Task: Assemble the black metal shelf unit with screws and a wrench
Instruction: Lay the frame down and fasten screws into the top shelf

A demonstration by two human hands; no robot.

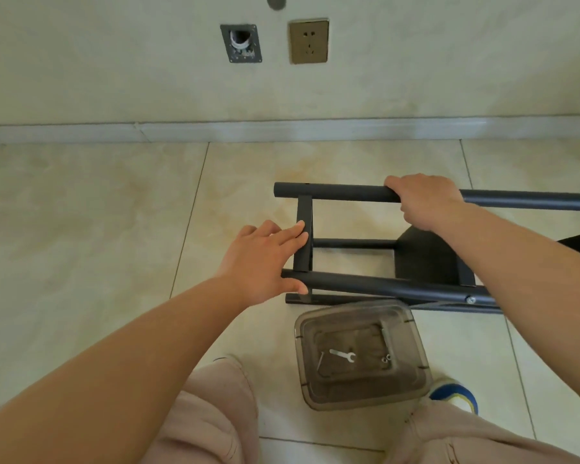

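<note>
While the black shelf frame lies on its side on the tiled floor, a person's right hand clasps the upper tube and the left hand rests straight-fingered against the end crossbar. Beside their feet, a clear tub holds the wrench and loose screws. Half-bolted, the frame could twist or topple onto the tub if tilted carelessly.

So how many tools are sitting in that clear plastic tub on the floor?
2 that I can make out: a small silver wrench in the middle of the tub, and a thin hex key to its left. Small fasteners lie to the right; more may be hidden.
</note>
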